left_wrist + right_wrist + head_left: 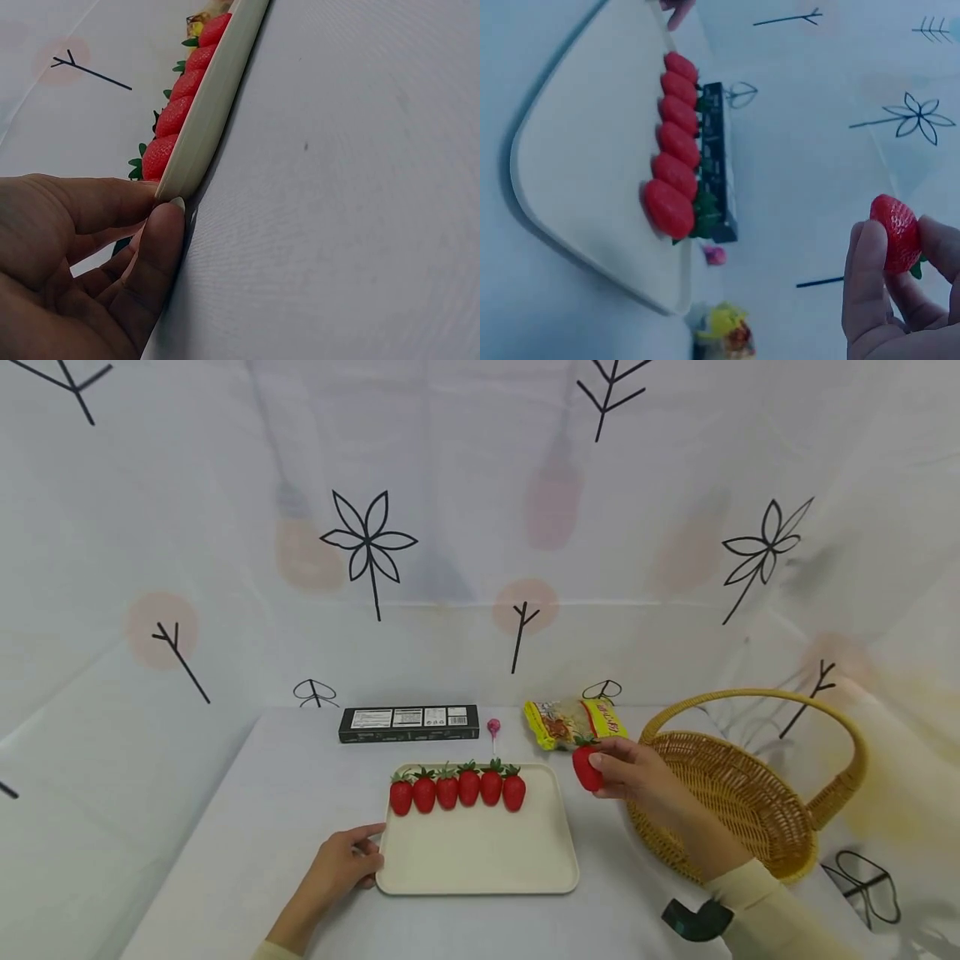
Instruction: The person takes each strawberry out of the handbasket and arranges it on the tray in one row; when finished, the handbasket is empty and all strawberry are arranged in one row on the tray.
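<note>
A strawberry (586,768) with green leaves is pinched between the thumb and fingers of my right hand (636,777), held in the air between the tray and the basket. In the right wrist view the held strawberry (897,232) shows beyond the tray's right end. My left hand (341,864) grips the left edge of the cream tray (480,856), thumb and forefinger at its rim (206,135). Along the tray's far side several strawberries (447,792) lie side by side in a row, leaves pointing away from me.
A wicker basket (735,793) with a tall handle stands at the right, behind my right forearm. Behind the tray are a black box (408,724), a pink lollipop (493,727) and a yellow food packet (573,722). A patterned white cloth (465,643) hangs at the back.
</note>
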Tool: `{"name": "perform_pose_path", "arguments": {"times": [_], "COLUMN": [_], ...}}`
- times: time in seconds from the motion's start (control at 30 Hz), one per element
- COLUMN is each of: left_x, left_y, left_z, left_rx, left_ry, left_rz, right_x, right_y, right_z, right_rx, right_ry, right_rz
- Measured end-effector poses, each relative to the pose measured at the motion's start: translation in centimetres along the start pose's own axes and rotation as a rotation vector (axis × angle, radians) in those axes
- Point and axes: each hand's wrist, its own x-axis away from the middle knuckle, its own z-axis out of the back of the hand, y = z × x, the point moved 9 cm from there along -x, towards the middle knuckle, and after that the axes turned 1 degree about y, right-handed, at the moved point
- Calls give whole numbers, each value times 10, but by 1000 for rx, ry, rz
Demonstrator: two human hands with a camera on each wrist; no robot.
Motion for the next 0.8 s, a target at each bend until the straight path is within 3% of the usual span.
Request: {"name": "perform_pose_path", "arguments": {"times": [0.5,0.8], "left_x": [2,1], "left_y": [1,1], "left_z": [-1,0], "left_rx": [-16,-11], "left_ry": [1,5], "left_rz": [3,4], "right_x": [-60,-77], "right_y": [63,78], "right_z": [-28,-30], "right_rx": [126,227], "right_ry": [103,145], "right_rz": [-108,-139]}}
